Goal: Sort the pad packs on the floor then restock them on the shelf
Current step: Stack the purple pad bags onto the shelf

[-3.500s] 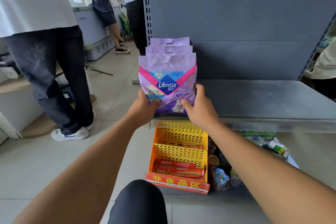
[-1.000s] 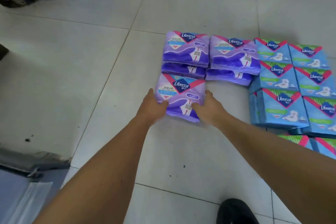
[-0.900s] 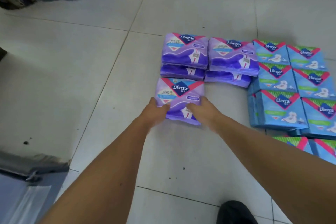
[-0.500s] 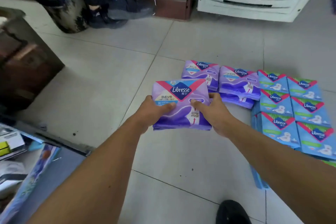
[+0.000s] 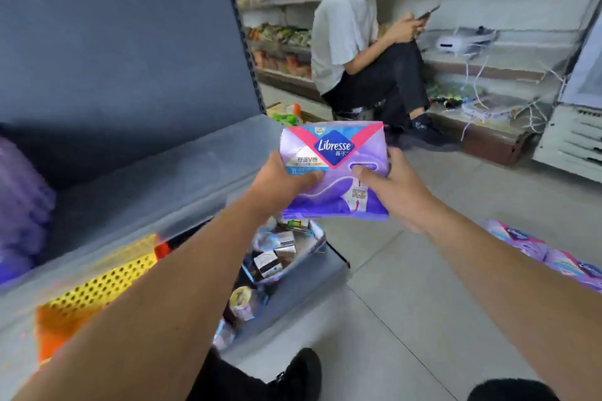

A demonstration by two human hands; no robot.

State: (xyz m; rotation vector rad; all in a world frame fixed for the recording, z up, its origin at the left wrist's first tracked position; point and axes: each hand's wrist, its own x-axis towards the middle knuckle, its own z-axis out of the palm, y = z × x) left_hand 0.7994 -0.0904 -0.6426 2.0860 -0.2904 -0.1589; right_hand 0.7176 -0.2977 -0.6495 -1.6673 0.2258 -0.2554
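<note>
Pack off the floor, heading for the shelf.
You now hold the purple pack (image 5: 334, 169) in both hands, left hand (image 5: 283, 177) and right hand (image 5: 389, 187) clamped on its sides; the shelf (image 5: 156, 179) waits at nine o'clock.

Bare shelf (image 5: 169, 172) ahead; purple packs (image 5: 22, 205) crowd its left.

Small shop, stocked goods shelves (image 5: 277, 39), grey display shelf (image 5: 156, 179)

pad pack (image 5: 334, 169) | brand "Libresse" | "舒适V感" | size "XL"
</note>
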